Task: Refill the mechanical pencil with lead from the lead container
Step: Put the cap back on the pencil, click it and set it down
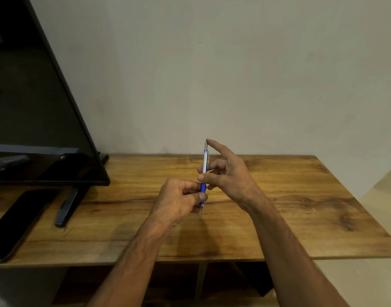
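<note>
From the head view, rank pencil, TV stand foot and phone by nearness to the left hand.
1. Pencil: held in the left hand, upright, at centre.
2. TV stand foot: on the table, to the left.
3. Phone: lying flat, far left.

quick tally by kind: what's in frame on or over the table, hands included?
Hands: 2, left and right, both on the pencil
Pencil: 1, held upright over the table
Monitor: 1
Phone: 1, flat at the left edge
Lead container: 0 seen
Total: 5
</note>
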